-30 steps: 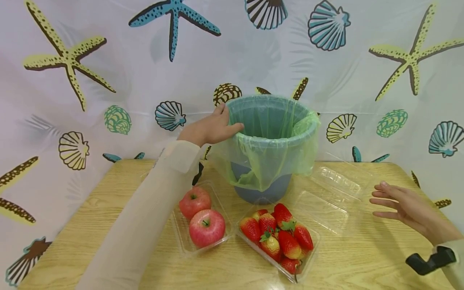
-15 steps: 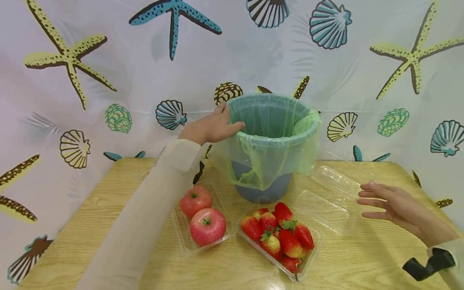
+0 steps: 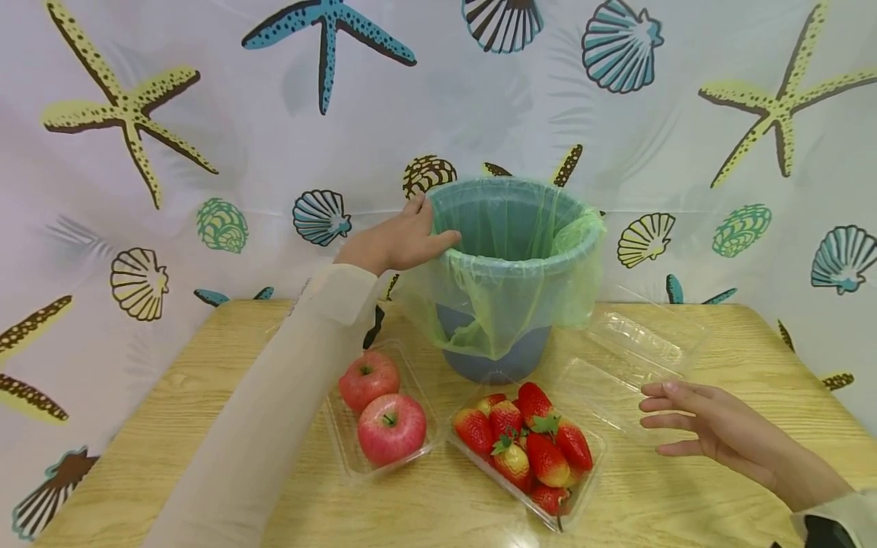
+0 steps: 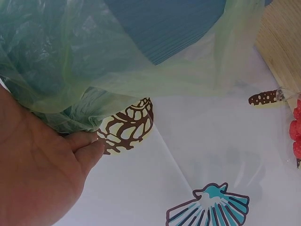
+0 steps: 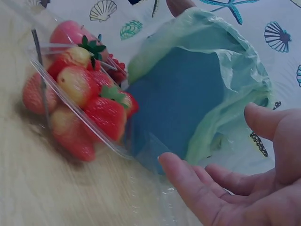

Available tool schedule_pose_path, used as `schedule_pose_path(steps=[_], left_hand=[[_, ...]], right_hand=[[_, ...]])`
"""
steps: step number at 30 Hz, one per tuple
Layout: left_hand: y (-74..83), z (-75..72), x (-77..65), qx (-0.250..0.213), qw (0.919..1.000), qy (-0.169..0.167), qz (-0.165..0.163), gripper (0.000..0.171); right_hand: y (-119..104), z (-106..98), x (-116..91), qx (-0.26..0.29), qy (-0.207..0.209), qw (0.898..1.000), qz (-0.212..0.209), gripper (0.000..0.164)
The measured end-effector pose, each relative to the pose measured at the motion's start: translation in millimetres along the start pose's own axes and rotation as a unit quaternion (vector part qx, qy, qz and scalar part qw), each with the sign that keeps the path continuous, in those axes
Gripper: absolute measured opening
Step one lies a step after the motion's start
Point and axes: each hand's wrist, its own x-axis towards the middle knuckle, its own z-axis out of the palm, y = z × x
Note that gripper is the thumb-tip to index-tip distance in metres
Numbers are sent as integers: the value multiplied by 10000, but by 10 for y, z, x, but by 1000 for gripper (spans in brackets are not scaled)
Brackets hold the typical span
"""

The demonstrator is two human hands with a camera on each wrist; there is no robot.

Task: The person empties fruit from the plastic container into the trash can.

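Observation:
A blue trash bin (image 3: 496, 358) lined with a thin yellow-green bag (image 3: 489, 304) stands at the back of the table. My left hand (image 3: 404, 240) grips its left rim, the thumb over the edge and the fingers outside; in the left wrist view the hand (image 4: 42, 165) lies against the liner. My right hand (image 3: 719, 430) hovers at the right with spread fingers and nothing in it. Just beyond it lies a clear plastic box (image 3: 644, 339), opened out flat. A clear box of strawberries (image 3: 527, 445) sits in front of the bin.
Left of the strawberries, two apples (image 3: 390, 430) rest in a clear tray (image 3: 356, 472), partly behind the left sleeve (image 3: 274, 403). Behind the wooden table (image 3: 329, 517) hangs a white curtain (image 3: 438, 106) printed with starfish and shells.
My right hand has moved left and toward the near side, across the table's right part. The left hand has stayed on the bin's rim.

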Motion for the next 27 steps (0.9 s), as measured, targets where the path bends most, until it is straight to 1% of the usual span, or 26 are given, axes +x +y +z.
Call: schedule_pose_path(steps=[4,11,15,20,24,27], left_hand=[[6,2,-1,18,10000,13,39,85],[13,-9,3,45,10000,3,53,84],[10,-6,4,47,10000,22,44,85],[-1,2,-1,80,9999,67,53,85],[-12,8,2,81,9999,87,74,84],[-10,13,1,64,9999,88,80,84]], right_hand=[[82,90,-36,199,-319,9993,46,35],[297,229,-50,455,-530,9969,364,38],[422,302,-48,559,-513,9957,525,39],[542,418,-18,553,-425,9953,678,41],[604,518,26,599,-406,9946,739,40],[627,584,56,715,-483,9931,789,39]])
